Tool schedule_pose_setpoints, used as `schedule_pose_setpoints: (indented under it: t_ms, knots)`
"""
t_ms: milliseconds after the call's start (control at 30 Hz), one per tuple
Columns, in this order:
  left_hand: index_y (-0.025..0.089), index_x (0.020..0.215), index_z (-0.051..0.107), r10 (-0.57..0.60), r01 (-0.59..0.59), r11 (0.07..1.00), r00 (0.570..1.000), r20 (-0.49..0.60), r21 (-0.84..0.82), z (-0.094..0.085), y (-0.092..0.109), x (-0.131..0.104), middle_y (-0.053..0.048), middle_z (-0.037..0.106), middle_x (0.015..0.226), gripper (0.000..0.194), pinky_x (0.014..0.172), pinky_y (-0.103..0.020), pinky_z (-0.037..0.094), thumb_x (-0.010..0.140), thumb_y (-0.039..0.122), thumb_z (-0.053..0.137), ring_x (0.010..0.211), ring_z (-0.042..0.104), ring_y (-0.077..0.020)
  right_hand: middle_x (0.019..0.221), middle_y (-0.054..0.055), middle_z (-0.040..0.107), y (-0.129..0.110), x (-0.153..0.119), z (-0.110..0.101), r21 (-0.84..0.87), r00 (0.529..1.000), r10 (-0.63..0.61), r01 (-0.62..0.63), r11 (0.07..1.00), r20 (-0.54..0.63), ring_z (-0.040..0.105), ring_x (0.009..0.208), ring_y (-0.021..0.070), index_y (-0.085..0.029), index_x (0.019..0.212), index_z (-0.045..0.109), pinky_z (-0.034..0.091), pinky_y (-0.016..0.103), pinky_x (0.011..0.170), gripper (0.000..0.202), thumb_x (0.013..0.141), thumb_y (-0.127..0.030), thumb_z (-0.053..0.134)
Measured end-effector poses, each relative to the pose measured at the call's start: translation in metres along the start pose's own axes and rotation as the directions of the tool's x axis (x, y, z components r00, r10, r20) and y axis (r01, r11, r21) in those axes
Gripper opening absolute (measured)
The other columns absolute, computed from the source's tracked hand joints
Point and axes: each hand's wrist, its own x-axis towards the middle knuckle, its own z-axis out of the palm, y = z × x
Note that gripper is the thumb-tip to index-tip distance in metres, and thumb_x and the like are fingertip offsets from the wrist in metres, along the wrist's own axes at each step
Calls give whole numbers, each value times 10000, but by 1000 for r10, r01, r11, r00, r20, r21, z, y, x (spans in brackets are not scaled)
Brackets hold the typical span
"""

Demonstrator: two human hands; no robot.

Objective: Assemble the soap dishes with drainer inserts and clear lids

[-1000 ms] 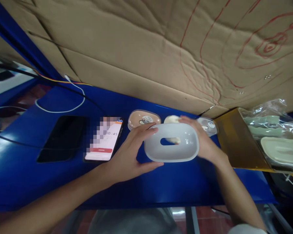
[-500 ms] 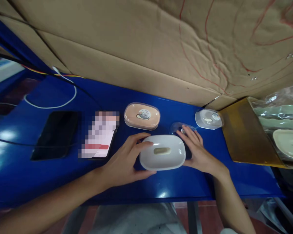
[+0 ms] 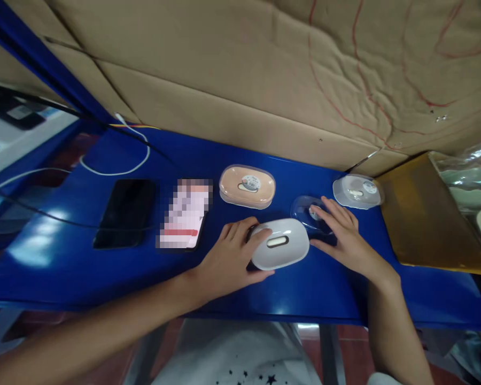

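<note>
My left hand (image 3: pixel 236 251) is closed around the left end of a white, oval plastic soap dish (image 3: pixel 296 251) with an oblong slot in its middle, its thumb over the rim. To the right, my right hand (image 3: pixel 344 235) has its fingers spread. Its fingertips lie on or just over a clear plastic lid (image 3: pixel 302 208) with a round sticker, and its thumb points at the dish's right end. Behind the dish stands a peach soap dish (image 3: pixel 246 187) under a clear lid with a label. A covered white soap dish (image 3: pixel 356 191) is farther right, beyond my right hand.
A lit phone (image 3: pixel 186 214) with a blurred screen and a dark tablet-like slab (image 3: pixel 124 214) lie on the blue table (image 3: pixel 224 294) at left. White and black cables run there. Brown cardboard (image 3: pixel 204 80) walls the back; an open carton (image 3: pixel 433 224) holds wrapped pieces at right.
The white dish has come down and tilted slightly. My right hand has moved off its right end, over the clear lid. The whole view has shifted a little.
</note>
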Motion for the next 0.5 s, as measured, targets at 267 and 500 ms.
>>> schedule_pose_setpoints:
  t_ms: [267,500]
  knots:
    - [205,1527,438,-94,95,995,994,63,-13,-2,-4,4,-205,570,1503,839,1020,-557,513,863,502,855,1285,616,-411,1744,153,398,20,2,9,-16,996,79,-79,997,-35,413,1585,445,-398,1687,342,380,702,1206,782,1007,-630,652]
    - [192,1647,314,-129,128,991,991,24,48,-6,-8,7,-194,619,1496,993,1048,-539,456,900,615,815,1327,610,-420,1576,126,582,15,2,-1,37,993,61,-57,998,-100,550,1467,394,-369,1592,448,433,618,1180,692,992,-608,697]
